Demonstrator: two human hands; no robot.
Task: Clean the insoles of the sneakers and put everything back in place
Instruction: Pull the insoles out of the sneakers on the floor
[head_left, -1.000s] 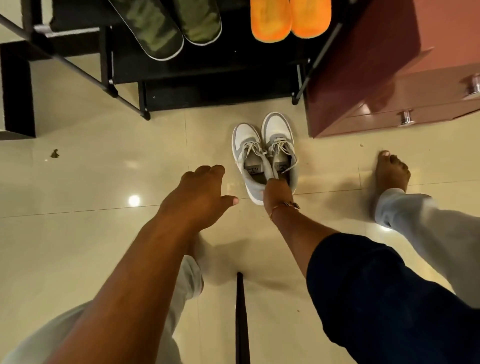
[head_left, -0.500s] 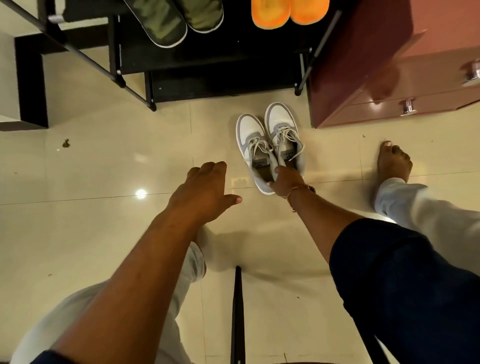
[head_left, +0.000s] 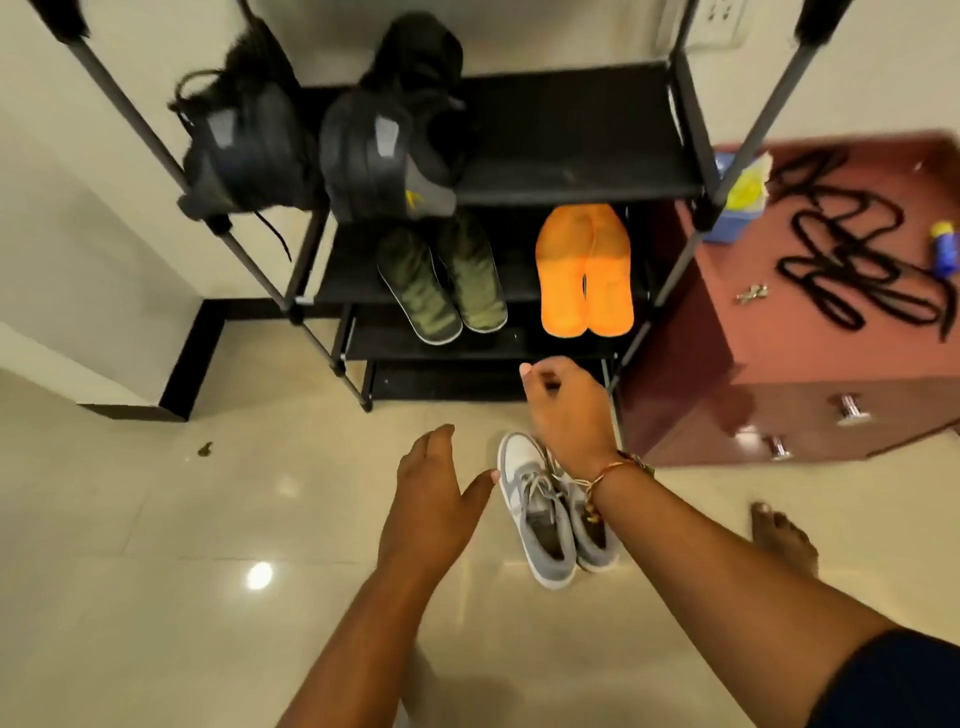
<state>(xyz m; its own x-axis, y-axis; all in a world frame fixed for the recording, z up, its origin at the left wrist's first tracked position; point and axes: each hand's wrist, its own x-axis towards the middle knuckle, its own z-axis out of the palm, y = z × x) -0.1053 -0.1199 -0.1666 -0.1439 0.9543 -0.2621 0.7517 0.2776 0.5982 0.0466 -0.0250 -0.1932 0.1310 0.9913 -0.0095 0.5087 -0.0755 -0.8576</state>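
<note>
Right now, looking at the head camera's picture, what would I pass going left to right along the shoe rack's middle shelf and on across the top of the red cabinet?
First the green shoes → orange pair → blue and yellow box → black cord → small blue item at the picture's right edge.

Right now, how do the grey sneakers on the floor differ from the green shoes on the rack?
The grey sneakers stand on the floor; the green shoes sit on a rack shelf. The grey sneakers are grey and white with visible laces; the green shoes are olive with pale sole edges. Both are pairs, side by side.
</note>
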